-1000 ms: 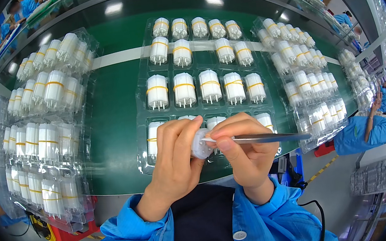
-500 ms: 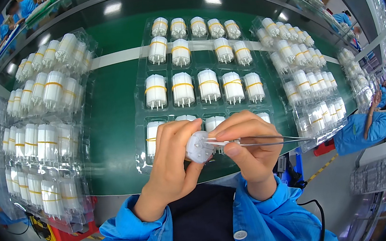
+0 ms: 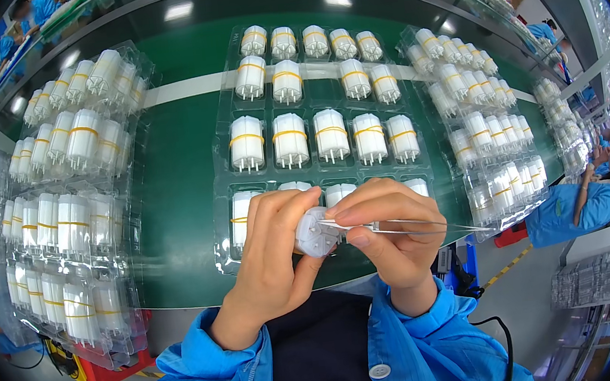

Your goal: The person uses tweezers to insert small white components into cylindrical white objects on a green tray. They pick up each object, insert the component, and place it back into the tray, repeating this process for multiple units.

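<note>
The plug [image 3: 315,238], pale and rounded, sits inside our left hand [image 3: 271,258], which wraps its sides; our right hand [image 3: 405,254] pinches tweezers [image 3: 460,228] aimed at its end face. We judge it light, stiff, slightly slippery, best held around the sides.

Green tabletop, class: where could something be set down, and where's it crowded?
Bare: wide strip between left trays and middle tray; narrower, between that and right trays. Crowded: middle tray's front, beneath left hand and right hand.
</note>
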Demonstrator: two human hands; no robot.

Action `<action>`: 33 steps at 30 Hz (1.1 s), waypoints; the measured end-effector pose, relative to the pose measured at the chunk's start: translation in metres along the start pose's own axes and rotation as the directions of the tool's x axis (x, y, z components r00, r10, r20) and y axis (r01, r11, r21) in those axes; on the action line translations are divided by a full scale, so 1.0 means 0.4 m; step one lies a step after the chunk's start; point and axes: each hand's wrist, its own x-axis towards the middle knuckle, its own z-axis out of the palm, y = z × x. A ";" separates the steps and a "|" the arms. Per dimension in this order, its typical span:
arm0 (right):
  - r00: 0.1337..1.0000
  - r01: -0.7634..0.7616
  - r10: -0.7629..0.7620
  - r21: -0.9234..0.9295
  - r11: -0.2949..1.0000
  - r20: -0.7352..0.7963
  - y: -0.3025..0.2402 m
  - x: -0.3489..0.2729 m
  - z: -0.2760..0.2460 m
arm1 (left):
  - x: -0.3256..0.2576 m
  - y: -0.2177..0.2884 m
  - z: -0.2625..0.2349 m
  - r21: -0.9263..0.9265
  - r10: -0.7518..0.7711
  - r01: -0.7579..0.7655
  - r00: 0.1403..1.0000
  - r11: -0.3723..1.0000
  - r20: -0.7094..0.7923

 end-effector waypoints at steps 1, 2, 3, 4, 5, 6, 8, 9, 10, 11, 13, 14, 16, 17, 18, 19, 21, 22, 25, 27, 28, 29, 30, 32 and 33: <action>1.000 -0.006 0.006 0.017 1.000 -0.017 0.001 -0.002 0.001 | 0.002 -0.001 0.000 0.019 0.017 -0.017 1.000 1.000 0.000; 0.999 -0.012 0.013 0.035 0.999 -0.034 0.004 -0.006 0.004 | 0.005 -0.003 -0.002 0.038 0.035 -0.035 0.999 0.999 0.000; 0.998 -0.018 0.021 0.053 0.998 -0.051 0.006 -0.009 0.006 | 0.006 -0.003 -0.003 0.058 0.052 -0.051 0.999 0.997 0.001; 0.997 -0.024 0.029 0.069 0.997 -0.065 0.009 -0.012 0.008 | 0.006 -0.003 -0.003 0.059 0.054 -0.054 0.999 0.997 -0.001; 0.996 -0.030 0.037 0.085 0.996 -0.080 0.012 -0.014 0.010 | 0.006 -0.003 -0.003 0.060 0.057 -0.056 0.998 0.997 -0.003; 0.995 -0.036 0.046 0.101 0.994 -0.093 0.013 -0.014 0.012 | 0.005 -0.003 -0.003 0.061 0.059 -0.059 0.998 0.996 -0.006; 0.993 -0.048 0.059 0.106 0.993 -0.099 0.010 -0.014 0.014 | 0.004 -0.003 -0.004 0.067 0.063 -0.063 0.998 0.996 -0.004; 0.993 -0.054 0.065 0.108 0.993 -0.102 0.009 -0.013 0.014 | 0.004 -0.003 -0.004 0.070 0.065 -0.065 0.998 0.995 -0.004; 0.995 -0.040 0.048 0.090 0.995 -0.087 0.009 -0.013 0.012 | 0.003 -0.003 -0.003 0.069 0.067 -0.067 0.998 0.995 -0.006; 0.997 -0.025 0.030 0.072 0.997 -0.071 0.011 -0.012 0.008 | 0.003 -0.003 -0.003 0.067 0.069 -0.068 0.998 0.995 -0.009; 0.998 -0.016 0.019 0.054 0.998 -0.052 0.011 -0.009 0.005 | 0.002 -0.003 -0.002 0.065 0.069 -0.068 0.998 0.996 -0.012; 0.998 -0.022 0.025 0.053 0.998 -0.050 0.009 -0.008 0.005 | 0.002 -0.003 -0.002 0.065 0.067 -0.066 0.998 0.996 -0.014; 0.998 -0.033 0.035 0.046 0.998 -0.053 0.004 -0.005 0.006 | 0.002 -0.003 -0.001 0.066 0.071 -0.070 0.997 0.995 -0.013; 0.998 -0.037 0.040 0.042 0.998 -0.057 0.001 -0.003 0.008 | 0.003 -0.003 -0.002 0.069 0.076 -0.075 0.997 0.995 -0.012; 0.997 -0.040 0.043 0.041 0.998 -0.059 0.000 0.000 0.010 | 0.003 -0.003 -0.002 0.075 0.081 -0.080 0.997 0.994 -0.012; 0.999 -0.030 0.029 -0.024 0.999 -0.036 -0.004 0.003 0.010 | 0.002 -0.004 -0.001 0.090 0.089 -0.088 0.996 0.992 -0.008; 1.000 -0.005 0.008 -0.153 0.988 0.014 -0.018 0.012 0.010 | 0.000 -0.005 0.002 0.118 0.106 -0.105 0.994 0.988 -0.002; 0.999 0.020 -0.012 -0.196 0.980 0.039 -0.023 0.017 0.010 | 0.001 -0.006 0.002 0.123 0.101 -0.100 0.995 0.987 0.000; 0.993 0.063 -0.031 -0.285 0.957 0.115 -0.035 0.034 0.008 | 0.005 -0.003 -0.002 0.093 0.076 -0.075 0.997 0.993 -0.005; 0.996 -0.042 0.048 0.086 0.995 -0.072 -0.007 0.015 -0.005 | 0.001 0.005 -0.006 0.020 0.040 -0.039 0.999 0.999 -0.024; 0.984 -0.071 0.113 0.281 0.957 -0.139 0.009 0.004 -0.014 | 0.001 0.007 -0.008 -0.034 0.009 -0.010 1.000 0.999 -0.030; 0.960 -0.028 0.102 0.270 0.962 -0.263 0.012 -0.007 -0.024 | 0.001 0.007 -0.009 -0.089 -0.022 0.019 0.999 0.996 -0.035; 0.945 -0.004 0.078 0.225 0.974 -0.317 0.018 -0.012 -0.034 | -0.006 0.009 -0.011 -0.140 -0.063 0.058 0.997 0.988 -0.032; 0.908 0.035 0.023 0.130 0.991 -0.419 0.027 -0.022 -0.056 | -0.015 0.012 -0.012 -0.221 -0.145 0.133 0.989 0.966 -0.038; 0.902 0.036 0.010 0.098 0.995 -0.432 0.032 -0.026 -0.067 | -0.017 0.016 -0.011 -0.261 -0.173 0.156 0.984 0.953 -0.041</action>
